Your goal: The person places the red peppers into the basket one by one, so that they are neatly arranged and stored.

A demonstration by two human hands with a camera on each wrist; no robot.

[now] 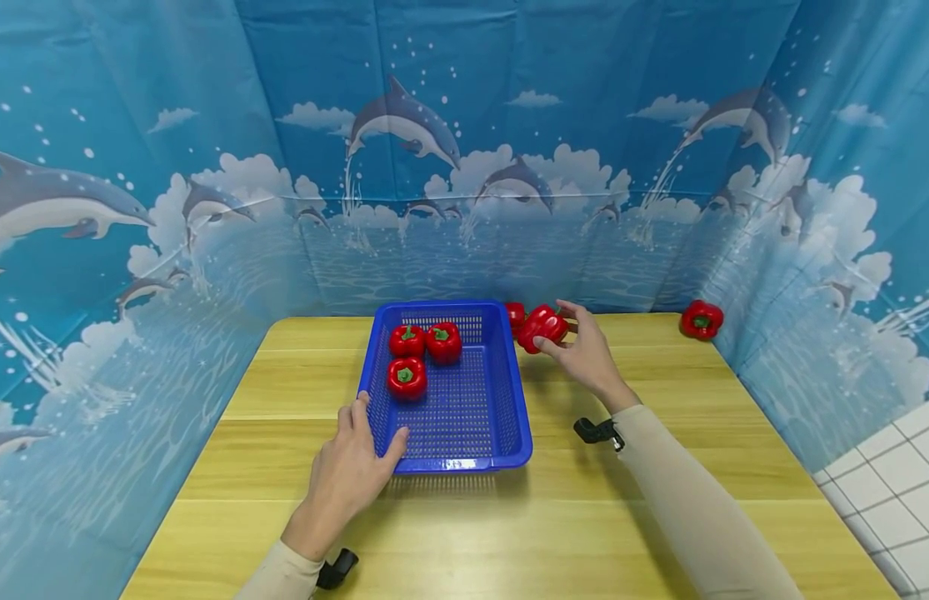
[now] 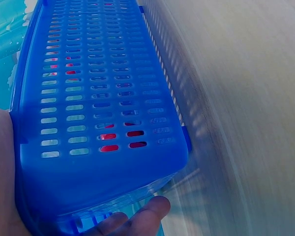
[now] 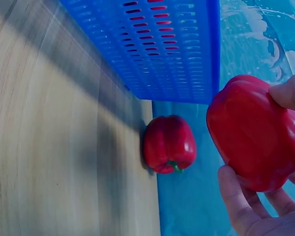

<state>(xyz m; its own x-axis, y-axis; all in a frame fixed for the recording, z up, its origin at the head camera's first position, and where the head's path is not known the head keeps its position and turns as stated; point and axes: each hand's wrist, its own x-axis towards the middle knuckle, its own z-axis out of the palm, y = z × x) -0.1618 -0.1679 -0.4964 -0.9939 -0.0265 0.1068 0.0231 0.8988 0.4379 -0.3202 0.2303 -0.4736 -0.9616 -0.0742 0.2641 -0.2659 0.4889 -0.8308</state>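
Note:
A red bell pepper (image 1: pixel 542 327) is in my right hand (image 1: pixel 586 354), held between thumb and fingers just right of the basket's far end. In the right wrist view this pepper (image 3: pixel 255 132) is off the table, its smooth side facing the camera. Behind it, a second red bell pepper (image 3: pixel 169 144) lies on the table by the basket, partly hidden in the head view. The blue plastic basket (image 1: pixel 464 464) holds three red bell peppers (image 1: pixel 407 379) in its far left part. My left hand (image 1: pixel 352 467) grips the basket's near left corner, thumb at the rim.
Another red bell pepper (image 1: pixel 701 320) sits at the table's far right corner. The wooden table (image 1: pixel 449 542) is backed and flanked by a blue dolphin-print curtain (image 1: pixel 464 250). White tiles (image 1: pixel 899 475) show at the right.

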